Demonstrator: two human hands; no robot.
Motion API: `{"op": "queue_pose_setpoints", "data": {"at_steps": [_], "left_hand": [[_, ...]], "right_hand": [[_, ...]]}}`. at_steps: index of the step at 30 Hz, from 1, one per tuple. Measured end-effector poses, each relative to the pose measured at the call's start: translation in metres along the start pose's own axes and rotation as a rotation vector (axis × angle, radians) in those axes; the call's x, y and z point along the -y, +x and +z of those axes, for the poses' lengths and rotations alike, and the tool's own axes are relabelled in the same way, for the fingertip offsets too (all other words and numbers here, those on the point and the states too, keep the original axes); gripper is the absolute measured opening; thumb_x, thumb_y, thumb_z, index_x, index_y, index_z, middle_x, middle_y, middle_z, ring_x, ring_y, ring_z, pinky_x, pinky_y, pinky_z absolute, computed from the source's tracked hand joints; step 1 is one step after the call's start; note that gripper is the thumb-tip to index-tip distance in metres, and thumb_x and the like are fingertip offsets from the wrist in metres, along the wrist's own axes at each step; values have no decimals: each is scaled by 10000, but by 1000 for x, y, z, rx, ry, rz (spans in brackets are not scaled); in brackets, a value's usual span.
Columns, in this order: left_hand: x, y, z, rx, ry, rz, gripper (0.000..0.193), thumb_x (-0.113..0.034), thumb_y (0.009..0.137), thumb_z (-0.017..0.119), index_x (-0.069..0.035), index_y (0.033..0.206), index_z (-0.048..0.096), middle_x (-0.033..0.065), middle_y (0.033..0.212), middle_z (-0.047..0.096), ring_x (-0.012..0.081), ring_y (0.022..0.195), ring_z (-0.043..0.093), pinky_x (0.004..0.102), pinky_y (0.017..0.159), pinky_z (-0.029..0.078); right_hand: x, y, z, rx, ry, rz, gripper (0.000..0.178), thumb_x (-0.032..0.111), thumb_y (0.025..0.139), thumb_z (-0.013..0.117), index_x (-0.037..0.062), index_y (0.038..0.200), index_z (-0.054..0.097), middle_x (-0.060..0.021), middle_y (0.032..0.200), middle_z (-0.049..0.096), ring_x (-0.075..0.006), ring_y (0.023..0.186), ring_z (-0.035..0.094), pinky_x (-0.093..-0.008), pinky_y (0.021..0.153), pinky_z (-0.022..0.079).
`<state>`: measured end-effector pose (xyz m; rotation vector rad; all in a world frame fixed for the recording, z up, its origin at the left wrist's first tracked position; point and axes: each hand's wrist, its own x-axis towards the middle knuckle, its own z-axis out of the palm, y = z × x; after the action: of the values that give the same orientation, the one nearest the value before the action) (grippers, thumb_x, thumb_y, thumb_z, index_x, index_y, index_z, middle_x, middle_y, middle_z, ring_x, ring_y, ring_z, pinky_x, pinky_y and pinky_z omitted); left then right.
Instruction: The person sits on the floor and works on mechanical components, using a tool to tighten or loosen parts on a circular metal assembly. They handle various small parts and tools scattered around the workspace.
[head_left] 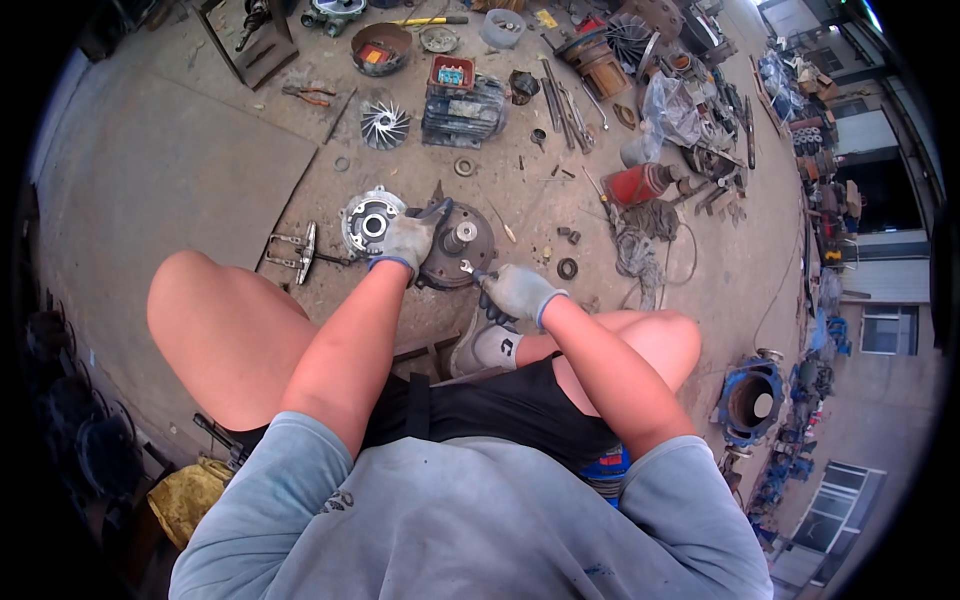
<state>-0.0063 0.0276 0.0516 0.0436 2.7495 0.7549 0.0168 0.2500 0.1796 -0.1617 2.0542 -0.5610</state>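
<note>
On the ground in front of me lies a dark, greasy round flange (pixel 478 225) with a metal shaft end (pixel 462 236) standing up at its middle. My left hand (pixel 408 240), in a grey glove with dark fingers, is closed on the flange's left edge; its fingertips are partly hidden. A silver motor end cover (pixel 360 215) with a round centre hole lies beside that hand. My right hand (pixel 520 292), gloved alike, grips a small open-end wrench (pixel 467 267). The wrench's jaw is over the flange's near right edge; whether it touches a bolt is too small to tell.
A gear puller (pixel 298 253) lies left of the cover. Beyond are a fan wheel (pixel 384 125), an electric motor (pixel 464 108) and pliers (pixel 308 95). To the right are a red bottle jack (pixel 640 184), rags (pixel 640 240), a black ring (pixel 567 268) and a blue housing (pixel 750 400).
</note>
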Motion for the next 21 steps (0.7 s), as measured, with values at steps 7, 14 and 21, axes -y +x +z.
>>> {"op": "queue_pose_setpoints", "data": {"at_steps": [7,14,21], "left_hand": [[10,7,19,-102,-23,49,479,-187,1064,419,-346,1496,554,159,1086,770,356,924,753,459,833,602],[5,-6,23,-203,-2,-13,482,-168,1040,495,-369,1467,595,155,1075,775,338,920,755,427,840,598],[-2,-6,14,-196,-679,-254,438,-168,1030,515,-334,1411,652,126,1041,782,291,887,757,403,810,601]], "right_hand": [[-31,32,-5,48,101,-124,481,348,1088,470,-20,942,743,-129,790,756,-226,651,731,-361,639,593],[-32,27,21,-130,272,-18,499,352,1092,482,-33,912,742,-153,778,738,-263,707,711,-409,676,544],[-59,52,71,-388,487,-127,387,318,1041,612,-20,896,729,-39,683,622,-152,632,574,-345,574,434]]}}
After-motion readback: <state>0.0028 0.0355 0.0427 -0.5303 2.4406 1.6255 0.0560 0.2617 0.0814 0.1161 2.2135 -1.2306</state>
